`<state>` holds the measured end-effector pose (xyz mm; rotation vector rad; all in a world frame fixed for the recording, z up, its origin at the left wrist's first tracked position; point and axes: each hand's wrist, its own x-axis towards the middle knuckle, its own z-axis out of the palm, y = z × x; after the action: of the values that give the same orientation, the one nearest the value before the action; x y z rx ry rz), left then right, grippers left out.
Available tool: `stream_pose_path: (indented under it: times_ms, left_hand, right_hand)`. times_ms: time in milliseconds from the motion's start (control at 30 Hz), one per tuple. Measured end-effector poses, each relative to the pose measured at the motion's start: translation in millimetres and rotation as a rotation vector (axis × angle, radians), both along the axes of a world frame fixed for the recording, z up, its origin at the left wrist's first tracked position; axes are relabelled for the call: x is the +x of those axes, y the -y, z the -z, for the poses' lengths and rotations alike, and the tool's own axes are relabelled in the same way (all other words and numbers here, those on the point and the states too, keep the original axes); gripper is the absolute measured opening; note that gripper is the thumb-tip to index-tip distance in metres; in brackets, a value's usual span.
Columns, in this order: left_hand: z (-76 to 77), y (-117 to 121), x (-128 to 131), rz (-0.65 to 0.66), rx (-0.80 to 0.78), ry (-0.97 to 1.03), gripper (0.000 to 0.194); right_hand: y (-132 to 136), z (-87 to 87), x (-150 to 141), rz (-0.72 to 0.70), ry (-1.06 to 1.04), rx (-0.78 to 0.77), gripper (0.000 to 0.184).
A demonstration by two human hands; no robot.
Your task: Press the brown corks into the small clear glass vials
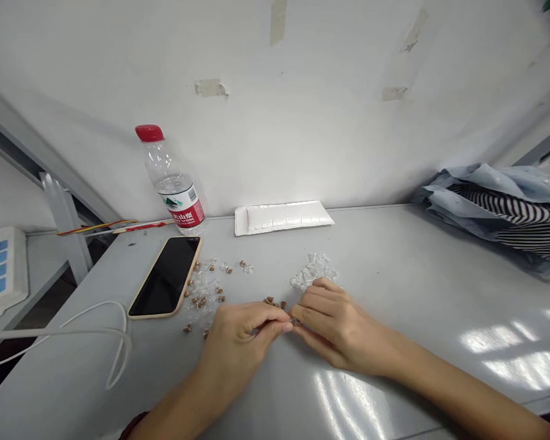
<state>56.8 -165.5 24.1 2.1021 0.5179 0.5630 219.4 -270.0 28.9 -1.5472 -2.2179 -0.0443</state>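
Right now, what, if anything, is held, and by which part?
The right hand pinches a tiny clear piece between thumb and fingers; the left hand pinches right beside it, its hold hidden. Which part of the piece is gripped cannot be told.

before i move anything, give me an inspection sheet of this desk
surface: grey desk, glare at front and right
things: stoppered clear pieces by the phone; brown stoppers, clear pile behind the hands
clutter: phone, water bottle, white packet, cloth bundle
hands: left and right fingertips meet at a small clear piece
cables: white cable looping at left
surroundings: white wall, tape scraps
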Motion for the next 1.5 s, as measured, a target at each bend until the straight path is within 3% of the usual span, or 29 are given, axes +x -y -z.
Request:
stream_pose_path:
  times_ms: [267,433,600,767,833,900,1000,1067,1167,1267,1400,1500]
  left_hand:
    - [-13.5,1.4,6.6,-0.149,-0.521,-0.175,0.012]
    - [-11.9,-10.5,2.1,-0.213,-0.616,-0.204,0.006]
    - [-2.2,-21.7,-2.0,-0.224,-0.456,-0.150,0.013]
    - [4.0,-25.1,0.0,-0.237,-0.252,-0.211,0.025]
    - [8.3,-32.3,-0.7,-0.297,-0.080,-0.170,0.028]
    - [14.7,-43.0,-1.3,-0.325,0.194,-0.092,0.027]
    - [26.3,-60.4,0.5,-0.221,0.592,-0.085,0.033]
    - [32.8,-69.5,2.9,-0.131,0.719,-0.164,0.038]
    - [37.6,-77.3,5.3,-0.028,0.756,-0.246,0.038]
    - [36.5,-79.0,4.3,-0.004,0.734,-0.237,0.030]
    - [30.3,-70.6,1.5,-0.016,0.699,-0.097,0.022]
    - [21.6,-51.8,0.8,-0.015,0.605,0.064,0.016]
  right_hand:
    - [0.5,7.7,-3.1,-0.017,0.297,0.178,0.027]
    - [0.1,4.8,7.1,0.004,0.336,0.259,0.024]
    - [-3.6,0.7,31.4,0.132,0.129,0.136,0.025]
    - [-4.0,3.0,37.6,0.155,0.032,-0.068,0.024]
    - [-3.4,3.2,35.9,0.167,0.038,-0.123,0.022]
    - [-3.1,2.8,34.2,0.178,0.051,-0.151,0.022]
    - [-3.4,2.7,32.9,0.187,0.052,-0.154,0.021]
    - [-3.7,3.2,32.7,0.187,0.043,-0.130,0.021]
    - [-3.2,4.1,32.6,0.186,0.028,-0.086,0.021]
    - [-2.1,4.5,31.9,0.178,0.015,-0.053,0.022]
    - [-2.6,6.2,27.9,0.146,-0.004,0.018,0.023]
    - [-3.7,8.8,21.9,0.124,-0.034,0.082,0.021]
